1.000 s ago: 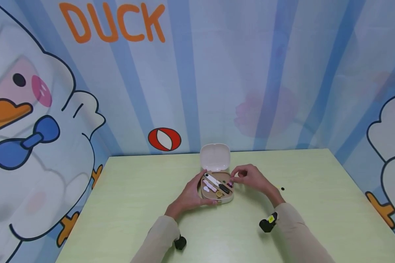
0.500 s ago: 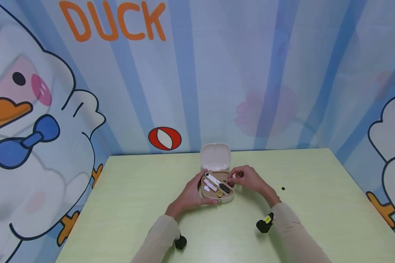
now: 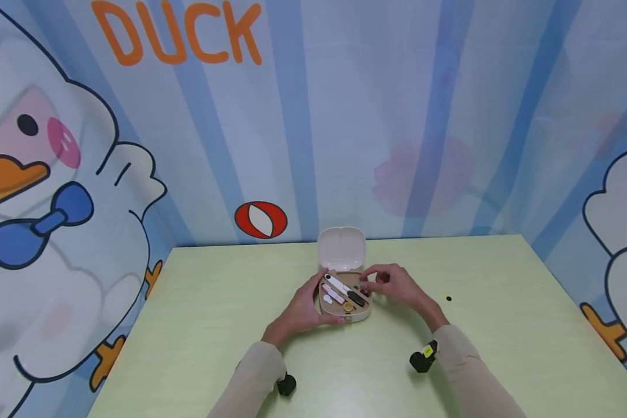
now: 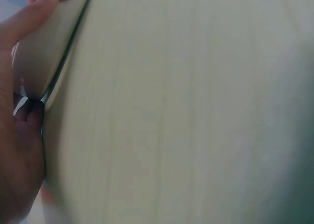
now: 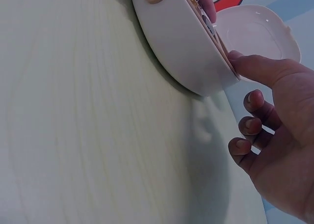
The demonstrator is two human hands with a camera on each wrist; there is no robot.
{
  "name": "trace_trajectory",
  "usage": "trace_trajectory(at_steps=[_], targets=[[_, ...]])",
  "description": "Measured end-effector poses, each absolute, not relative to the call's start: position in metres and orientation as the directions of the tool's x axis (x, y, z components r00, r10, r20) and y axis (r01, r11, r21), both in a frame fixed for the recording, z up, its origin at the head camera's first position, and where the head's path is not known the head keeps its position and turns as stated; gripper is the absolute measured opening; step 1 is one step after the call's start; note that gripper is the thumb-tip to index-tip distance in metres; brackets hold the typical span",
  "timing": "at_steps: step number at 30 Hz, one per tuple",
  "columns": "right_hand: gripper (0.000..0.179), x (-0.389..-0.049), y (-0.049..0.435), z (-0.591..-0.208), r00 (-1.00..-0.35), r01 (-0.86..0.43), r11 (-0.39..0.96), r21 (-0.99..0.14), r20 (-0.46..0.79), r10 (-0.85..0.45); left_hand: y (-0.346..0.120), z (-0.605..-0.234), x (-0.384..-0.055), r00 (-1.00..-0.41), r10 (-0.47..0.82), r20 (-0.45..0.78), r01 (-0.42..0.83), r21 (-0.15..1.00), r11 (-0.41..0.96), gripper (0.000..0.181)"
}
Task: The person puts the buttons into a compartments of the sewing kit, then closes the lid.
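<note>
A small white lidded box (image 3: 360,317) stands on the table, its lid (image 3: 342,249) raised at the back. My left hand (image 3: 301,310) grips it from the left, thumb along the front. In its tan tray lie a white and black stick-shaped tool (image 3: 343,289), a pink and white stick (image 3: 333,294), a white piece (image 3: 327,299) and a round yellow piece (image 3: 348,307). My right hand (image 3: 397,284) reaches into the right compartment, thumb and index finger close together over small dark pieces. In the right wrist view the thumb (image 5: 255,67) touches the rim; the index fingertip is hidden.
A tiny black piece (image 3: 449,299) and a yellow speck (image 3: 442,297) lie on the pale table (image 3: 214,302) right of the box. A printed curtain (image 3: 339,116) hangs behind the table.
My right hand has moved slightly left, from the tray's right edge further over the right compartment. My left hand and the box have stayed in place.
</note>
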State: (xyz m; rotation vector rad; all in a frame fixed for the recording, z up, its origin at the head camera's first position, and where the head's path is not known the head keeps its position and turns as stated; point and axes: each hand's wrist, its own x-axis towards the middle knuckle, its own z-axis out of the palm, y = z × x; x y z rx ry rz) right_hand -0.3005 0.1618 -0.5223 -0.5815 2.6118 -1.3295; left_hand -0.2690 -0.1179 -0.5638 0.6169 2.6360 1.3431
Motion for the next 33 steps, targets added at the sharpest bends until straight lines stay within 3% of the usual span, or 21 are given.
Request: trace_trajectory(at_steps=[13,33], targets=[[0.045,-0.285,0.206,-0.52,-0.913,-0.3,0.488,-0.819,0.1,-0.395,-0.117,-0.562,-0.268,-0.914,0.397,0.081,0.299,0.797,0.525,0.125],[0.041,-0.242,0.284,-0.53,-0.941,-0.276,0.54,-0.795,0.109,-0.321,-0.116,-0.567,-0.269,-0.918,0.388,0.078,0.28,0.821,0.498,0.123]])
